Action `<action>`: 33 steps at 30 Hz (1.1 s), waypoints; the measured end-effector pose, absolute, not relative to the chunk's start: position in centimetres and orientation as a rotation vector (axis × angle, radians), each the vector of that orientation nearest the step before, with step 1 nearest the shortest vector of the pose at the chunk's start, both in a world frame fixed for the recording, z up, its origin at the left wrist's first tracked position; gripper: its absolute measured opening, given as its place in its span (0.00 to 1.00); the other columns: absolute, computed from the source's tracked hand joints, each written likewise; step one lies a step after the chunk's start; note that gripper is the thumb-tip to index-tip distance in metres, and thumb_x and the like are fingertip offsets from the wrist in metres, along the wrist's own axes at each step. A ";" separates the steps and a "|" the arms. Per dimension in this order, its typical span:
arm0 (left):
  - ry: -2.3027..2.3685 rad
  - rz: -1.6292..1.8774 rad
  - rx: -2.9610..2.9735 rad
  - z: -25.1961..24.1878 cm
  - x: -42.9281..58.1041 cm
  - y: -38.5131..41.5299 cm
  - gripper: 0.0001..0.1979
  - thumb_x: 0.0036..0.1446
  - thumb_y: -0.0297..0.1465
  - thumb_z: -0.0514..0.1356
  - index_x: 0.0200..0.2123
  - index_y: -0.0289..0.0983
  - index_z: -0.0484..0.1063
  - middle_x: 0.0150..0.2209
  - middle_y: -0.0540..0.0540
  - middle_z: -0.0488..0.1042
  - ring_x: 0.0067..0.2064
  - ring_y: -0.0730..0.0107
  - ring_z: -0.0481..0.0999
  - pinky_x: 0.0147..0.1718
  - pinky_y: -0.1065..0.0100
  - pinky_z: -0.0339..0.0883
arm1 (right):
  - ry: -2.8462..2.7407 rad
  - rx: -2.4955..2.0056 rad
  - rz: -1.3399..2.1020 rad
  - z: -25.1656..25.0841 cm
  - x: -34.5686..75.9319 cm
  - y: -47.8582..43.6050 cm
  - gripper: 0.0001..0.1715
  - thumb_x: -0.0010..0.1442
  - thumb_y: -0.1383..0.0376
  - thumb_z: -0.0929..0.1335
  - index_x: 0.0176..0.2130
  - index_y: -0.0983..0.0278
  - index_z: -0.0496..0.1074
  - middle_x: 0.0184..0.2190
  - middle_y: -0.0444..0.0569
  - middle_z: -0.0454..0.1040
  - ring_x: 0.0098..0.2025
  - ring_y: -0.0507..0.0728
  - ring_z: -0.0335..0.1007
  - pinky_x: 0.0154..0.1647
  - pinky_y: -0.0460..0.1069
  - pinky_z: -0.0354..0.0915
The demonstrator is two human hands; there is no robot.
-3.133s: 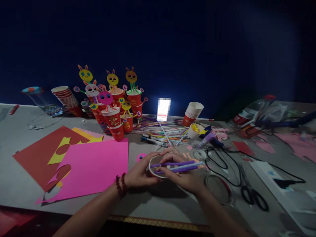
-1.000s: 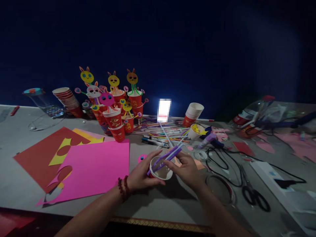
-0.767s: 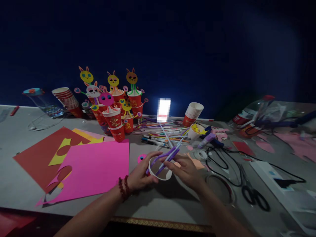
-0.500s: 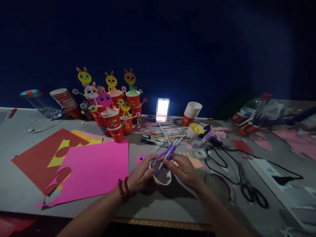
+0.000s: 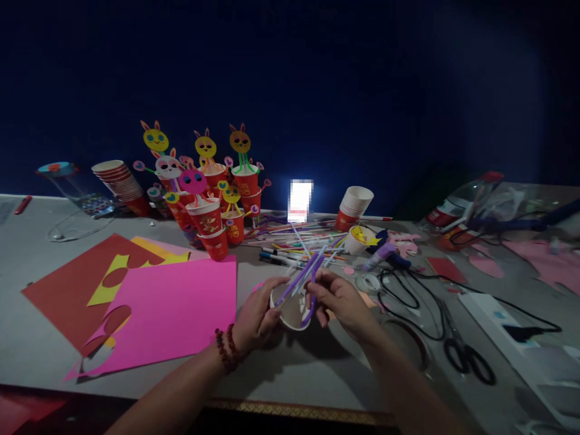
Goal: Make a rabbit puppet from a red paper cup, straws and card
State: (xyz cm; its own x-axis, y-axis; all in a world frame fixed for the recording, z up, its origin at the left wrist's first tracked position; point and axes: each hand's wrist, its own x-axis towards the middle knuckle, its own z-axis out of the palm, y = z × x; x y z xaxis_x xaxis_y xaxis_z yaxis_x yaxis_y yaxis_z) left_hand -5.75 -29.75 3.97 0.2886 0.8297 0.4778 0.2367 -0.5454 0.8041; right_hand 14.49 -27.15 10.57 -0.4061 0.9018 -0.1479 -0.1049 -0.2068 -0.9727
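The left hand (image 5: 259, 319) has its fingers clamped on a paper cup (image 5: 290, 313) over the worktop (image 5: 290, 383); the right hand (image 5: 341, 303) pinches 1 purple strand (image 5: 312, 307), now bowed away from the bundle (image 5: 298, 279), apparently free to handle separately.

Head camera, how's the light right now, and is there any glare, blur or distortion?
Head view: dim overall, the dark blue backdrop nearly black; head view: a pixelated white rectangle is the brightest spot; head view: soft shadow on the table below the paper cup; head view: the clear bottle looks soft, and the cup stack leans outward, perhaps from wide-angle distortion.
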 end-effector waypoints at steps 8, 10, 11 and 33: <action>0.995 1.334 1.952 4.3 -5.9 -29.8 0.27 0.65 0.47 0.46 0.61 0.39 0.57 0.57 0.37 0.68 0.56 0.52 0.69 0.54 0.54 0.61 | -1.481 -0.958 1.616 11.2 15.1 -27.1 0.16 0.47 0.59 0.78 0.33 0.62 0.73 0.29 0.42 0.74 0.27 0.50 0.70 0.27 0.44 0.68; 0.982 1.333 1.948 4.4 -5.9 -29.7 0.28 0.65 0.48 0.45 0.61 0.39 0.56 0.57 0.37 0.68 0.57 0.52 0.69 0.55 0.54 0.61 | -1.498 -0.970 1.487 11.0 15.1 -27.0 0.14 0.49 0.60 0.77 0.33 0.62 0.75 0.29 0.43 0.75 0.30 0.52 0.71 0.31 0.46 0.70; 0.975 1.329 1.946 4.4 -5.9 -29.8 0.28 0.65 0.48 0.45 0.61 0.39 0.57 0.57 0.37 0.68 0.57 0.52 0.69 0.55 0.54 0.60 | -1.477 -0.968 1.439 10.8 15.0 -27.0 0.13 0.50 0.59 0.77 0.34 0.62 0.76 0.30 0.44 0.75 0.32 0.53 0.72 0.33 0.47 0.71; 0.993 1.215 1.920 4.9 -5.6 -29.9 0.24 0.67 0.46 0.43 0.57 0.38 0.61 0.53 0.38 0.70 0.54 0.55 0.69 0.53 0.57 0.60 | -2.129 -0.718 0.716 9.8 15.6 -26.5 0.08 0.63 0.63 0.70 0.42 0.59 0.80 0.36 0.50 0.82 0.38 0.58 0.77 0.39 0.49 0.70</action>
